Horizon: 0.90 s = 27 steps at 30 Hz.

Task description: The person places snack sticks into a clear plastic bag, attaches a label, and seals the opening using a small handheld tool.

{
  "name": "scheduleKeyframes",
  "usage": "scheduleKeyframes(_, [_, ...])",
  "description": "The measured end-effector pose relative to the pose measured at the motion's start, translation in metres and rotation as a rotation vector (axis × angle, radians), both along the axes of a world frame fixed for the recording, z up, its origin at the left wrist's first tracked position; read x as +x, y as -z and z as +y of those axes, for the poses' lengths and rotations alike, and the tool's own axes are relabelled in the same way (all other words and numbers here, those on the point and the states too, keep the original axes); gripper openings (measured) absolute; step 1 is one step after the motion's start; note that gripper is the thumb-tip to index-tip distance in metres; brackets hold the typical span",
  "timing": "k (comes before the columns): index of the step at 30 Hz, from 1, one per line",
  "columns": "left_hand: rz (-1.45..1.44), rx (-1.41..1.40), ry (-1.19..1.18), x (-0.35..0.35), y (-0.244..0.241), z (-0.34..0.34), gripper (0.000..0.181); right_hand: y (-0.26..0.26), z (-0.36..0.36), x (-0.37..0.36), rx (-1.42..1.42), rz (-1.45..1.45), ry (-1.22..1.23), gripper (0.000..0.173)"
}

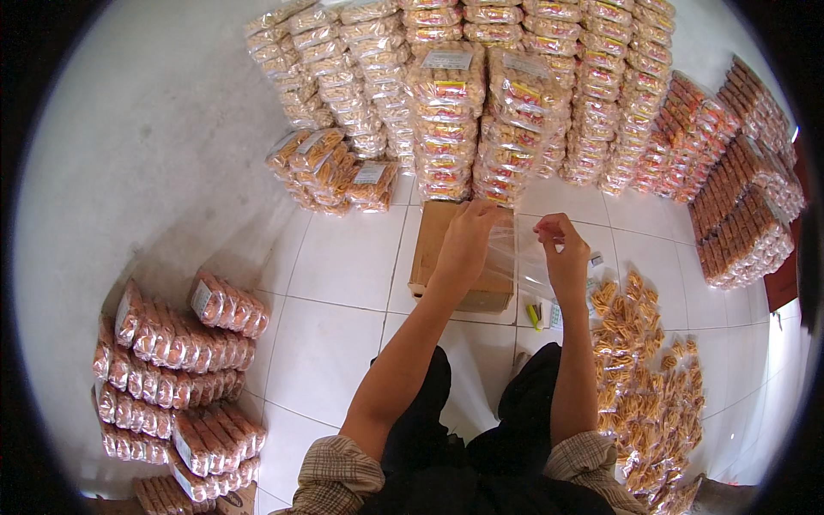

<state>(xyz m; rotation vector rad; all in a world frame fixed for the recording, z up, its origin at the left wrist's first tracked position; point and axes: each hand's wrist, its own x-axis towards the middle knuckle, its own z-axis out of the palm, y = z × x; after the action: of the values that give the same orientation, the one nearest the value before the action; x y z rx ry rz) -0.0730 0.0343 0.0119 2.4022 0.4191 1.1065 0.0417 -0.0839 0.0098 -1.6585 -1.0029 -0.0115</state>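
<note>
A clear plastic bag [523, 256] hangs between my two hands, over the right side of a brown cardboard box [430, 248]. My left hand [473, 226] grips the bag's upper left part above the box; its fingertips are partly hidden. Thumb and fingers of my right hand [563, 243] are pinched together at the bag's other side, though the thin film is hard to see there. No contents show in the bag. Below it on the floor lies a yellow-green stapler [533, 317], beside a sheet of printed labels [556, 317].
Many small packets of fried snack sticks [644, 380] spread along my right. Tall stacks of bagged snacks [444, 138] stand beyond the box. Brown snack packs [180, 347] are piled at left, more [743, 219] at far right. A small box [596, 259] lies near my right wrist.
</note>
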Motion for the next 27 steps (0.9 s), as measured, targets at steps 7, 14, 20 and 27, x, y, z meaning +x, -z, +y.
scheduleKeyframes(7, [0.218,-0.021,-0.013,-0.001,0.009,-0.004,0.041,-0.002,-0.001,-0.002,0.007,-0.007,-0.041,0.015])
scheduleKeyframes(14, [0.352,0.131,0.127,-0.007,0.020,-0.003,0.043,0.009,-0.005,0.013,-0.139,-0.188,0.157,0.018])
scheduleKeyframes(20, [0.332,0.172,0.047,-0.012,0.034,0.002,0.044,0.007,-0.004,0.011,-0.158,-0.213,0.094,0.012])
scheduleKeyframes(27, [0.332,0.118,-0.165,-0.021,0.023,0.003,0.042,0.025,0.000,0.003,-0.250,-0.392,-0.046,0.029])
